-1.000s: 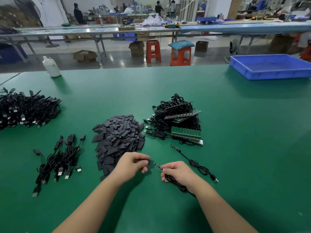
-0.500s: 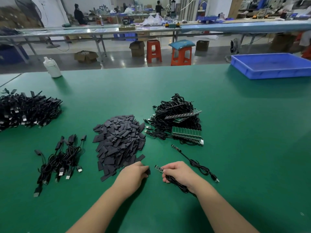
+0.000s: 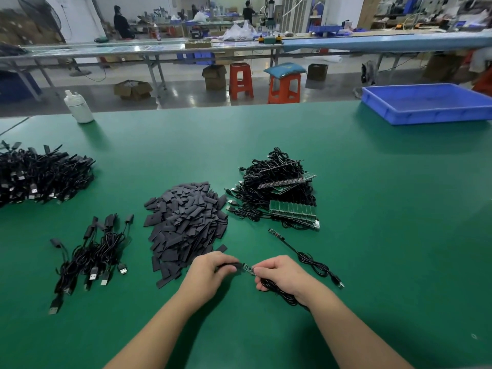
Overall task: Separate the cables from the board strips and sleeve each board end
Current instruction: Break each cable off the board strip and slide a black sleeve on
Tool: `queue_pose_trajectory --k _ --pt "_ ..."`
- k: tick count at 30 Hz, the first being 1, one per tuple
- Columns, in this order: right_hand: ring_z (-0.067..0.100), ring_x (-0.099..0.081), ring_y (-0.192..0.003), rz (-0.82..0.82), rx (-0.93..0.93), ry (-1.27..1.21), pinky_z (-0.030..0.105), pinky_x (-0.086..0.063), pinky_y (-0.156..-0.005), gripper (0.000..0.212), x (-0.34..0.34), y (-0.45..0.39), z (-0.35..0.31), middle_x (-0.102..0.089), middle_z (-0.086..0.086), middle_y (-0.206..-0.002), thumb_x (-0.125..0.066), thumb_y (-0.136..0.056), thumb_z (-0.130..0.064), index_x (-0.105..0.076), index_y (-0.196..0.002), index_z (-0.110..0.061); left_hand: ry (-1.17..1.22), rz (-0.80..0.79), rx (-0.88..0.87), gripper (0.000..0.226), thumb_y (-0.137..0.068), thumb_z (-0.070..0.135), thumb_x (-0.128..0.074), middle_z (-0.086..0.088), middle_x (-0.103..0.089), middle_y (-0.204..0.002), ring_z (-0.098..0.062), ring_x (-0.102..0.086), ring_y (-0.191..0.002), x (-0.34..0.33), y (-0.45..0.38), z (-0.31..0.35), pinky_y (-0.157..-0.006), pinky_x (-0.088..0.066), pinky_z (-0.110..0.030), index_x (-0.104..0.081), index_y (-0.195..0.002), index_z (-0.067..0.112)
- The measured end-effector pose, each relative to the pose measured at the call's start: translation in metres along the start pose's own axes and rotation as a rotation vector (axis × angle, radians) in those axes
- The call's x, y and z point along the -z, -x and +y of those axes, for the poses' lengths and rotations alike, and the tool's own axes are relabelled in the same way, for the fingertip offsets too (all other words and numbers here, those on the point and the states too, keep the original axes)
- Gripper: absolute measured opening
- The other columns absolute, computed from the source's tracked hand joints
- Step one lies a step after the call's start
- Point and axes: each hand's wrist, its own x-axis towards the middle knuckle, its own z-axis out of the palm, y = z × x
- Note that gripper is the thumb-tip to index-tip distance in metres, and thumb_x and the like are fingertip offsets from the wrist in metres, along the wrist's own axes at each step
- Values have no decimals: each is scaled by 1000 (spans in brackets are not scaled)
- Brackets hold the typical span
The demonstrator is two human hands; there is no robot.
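Hands close together at the near edge of the sleeve pile [image 3: 186, 222], not touching. Left hand [image 3: 210, 272] curled, pinching one dark sleeve [image 3: 229, 265] between thumb and fingers, its open end aimed at the small board end [image 3: 249, 269] and just meeting its tip. Right hand [image 3: 282, 275] curled round the black cable [image 3: 282, 295], fingertips pinching right behind the board end, cable trailing back under the wrist. Just right of the sleeve pile and a little farther away: heap of cables on board strips [image 3: 279, 190], green strips showing at its near side. Between that heap and the right hand: one separated cable [image 3: 306, 258], bare board end toward the heap, USB plug toward the right. Left of the sleeve pile: small bundle of sleeved cables [image 3: 90, 257], plugs toward the near edge. Farther left and behind the bundle: large heap of finished cables [image 3: 40, 177]. Beyond the sleeve pile, at the far left edge of the green table [image 3: 372, 235]: white bottle [image 3: 78, 107]. Far right corner: blue tray [image 3: 428, 103].
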Motion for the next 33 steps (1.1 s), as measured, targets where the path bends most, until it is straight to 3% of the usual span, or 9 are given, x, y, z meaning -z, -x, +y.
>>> queue_pose_trajectory --k 3,11,16,20,24,33 --pt "15 -67 -68 -8 4 0 23 -56 -70 12 0 0 1 -74 7 -77 -65 -95 -13 -74 -101 -8 98 12 60 17 -86 17 -74 21 -72 -88 6 -63 -88 0 -1 -2 -77 -43 -5 -77 -97 29" --pt "17 -70 -73 -31 -8 12 26 -57 -72 16 3 0 2 -74 8 -79 -66 -95 -14 -72 -107 -6 71 -48 47 21 -85 20 -75 31 -69 -88 7 -64 -88 -4 -2 -3 -77 -44 -5 -76 -102 33" --pt "14 -68 -68 -52 -8 41 23 -55 -70 16 3 0 2 -74 7 -77 -65 -96 -14 -73 -106 -5 32 -66 27 24 -85 20 -75 28 -69 -89 7 -63 -90 -2 -3 -4 -81 -46 -7 -76 -106 31" --pt "13 -68 -67 -52 -14 66 23 -55 -70 16 3 1 1 -74 6 -77 -64 -96 -14 -73 -106 -5 17 -109 1 22 -86 19 -74 22 -69 -79 3 -64 -80 0 -6 -2 -76 -46 -9 -76 -107 28" --pt "11 -68 -67 -54 -19 86 21 -54 -69 17 3 2 -1 -73 4 -76 -63 -97 -14 -73 -106 -4 -81 -184 -78 21 -86 20 -73 24 -66 -86 8 -61 -83 5 -9 1 -78 -46 -9 -75 -106 28" --pt "14 -67 -69 -68 -21 73 24 -56 -70 18 3 2 -1 -72 7 -78 -58 -100 -13 -69 -106 0 -118 -214 -172 21 -86 21 -73 20 -69 -90 4 -61 -87 11 -12 7 -81 -47 -13 -75 -105 29"
